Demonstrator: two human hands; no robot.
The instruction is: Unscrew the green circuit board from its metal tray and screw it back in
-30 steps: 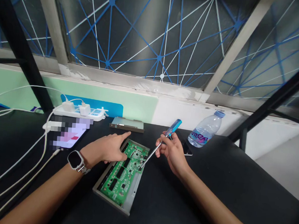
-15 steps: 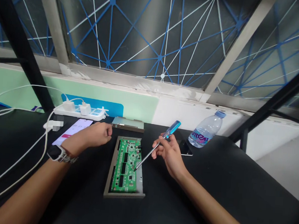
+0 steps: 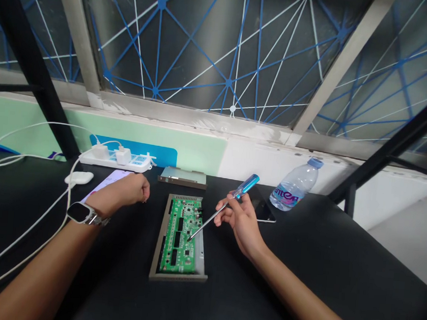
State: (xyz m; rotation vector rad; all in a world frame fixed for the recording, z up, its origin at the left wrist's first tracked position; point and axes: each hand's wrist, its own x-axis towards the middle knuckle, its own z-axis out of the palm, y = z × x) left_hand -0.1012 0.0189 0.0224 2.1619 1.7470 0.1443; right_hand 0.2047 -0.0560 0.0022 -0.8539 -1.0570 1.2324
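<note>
A green circuit board [image 3: 181,236] lies in a grey metal tray [image 3: 201,262] on the black table, lengthwise away from me. My right hand [image 3: 240,219] grips a screwdriver [image 3: 228,203] with a blue handle; its tip rests on the board's right side. My left hand [image 3: 131,190] is curled into a loose fist to the left of the board, over a lit phone [image 3: 104,183], not touching the board. A watch [image 3: 79,212] is on my left wrist.
A white power strip [image 3: 115,159] with chargers and white cables [image 3: 26,234] sits at the back left. A flat metal part [image 3: 182,176] lies behind the board. A water bottle [image 3: 294,188] and a dark phone [image 3: 263,211] lie to the right. The table's right edge drops off.
My left hand left the board, which turned from slanted to straight, and drew back left over the phone. The screwdriver tip stayed on the board.
</note>
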